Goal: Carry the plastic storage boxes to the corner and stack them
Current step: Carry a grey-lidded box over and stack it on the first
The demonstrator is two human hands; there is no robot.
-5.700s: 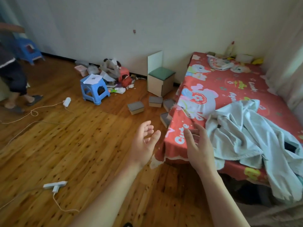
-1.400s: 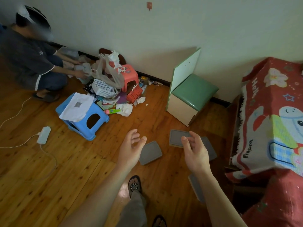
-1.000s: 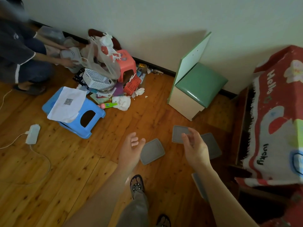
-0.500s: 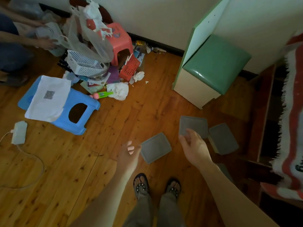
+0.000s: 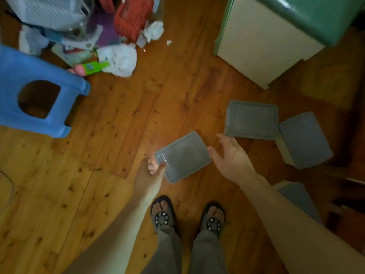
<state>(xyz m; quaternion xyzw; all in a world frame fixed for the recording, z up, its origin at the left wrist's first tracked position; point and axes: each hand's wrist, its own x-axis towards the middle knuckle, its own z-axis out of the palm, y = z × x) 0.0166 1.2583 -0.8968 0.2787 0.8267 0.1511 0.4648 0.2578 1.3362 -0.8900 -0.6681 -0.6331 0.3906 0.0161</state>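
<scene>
Here, label by label:

Nearest box: a grey-lidded storage box (image 5: 183, 157) lies on the wooden floor (image 5: 110, 135), turned askew, between the two hands and just ahead of the person's sandalled feet (image 5: 187, 216).

Left hand: the left hand (image 5: 148, 178) is at the box's near-left corner; its fingers (image 5: 153, 166) are loosely curled and touch that corner or lie right beside it, though a firm grip cannot be told.

Right hand: the right hand (image 5: 232, 160) is spread wide with straight fingers just beside the box's right edge, holding nothing; contact is not certain.

Other boxes: a second grey-lidded box (image 5: 251, 120) lies beyond the right hand, a third box (image 5: 305, 139) touches its right side, and a fourth box (image 5: 296, 196) shows partly behind the right forearm.

Writing: none can be read on lids or boxes.

Surroundings: a blue stool (image 5: 37, 91) stands at the left, a red basket (image 5: 132, 16) and crumpled paper (image 5: 120, 58) in clutter at top, a green-topped cream seat (image 5: 276, 34) at upper right.
</scene>
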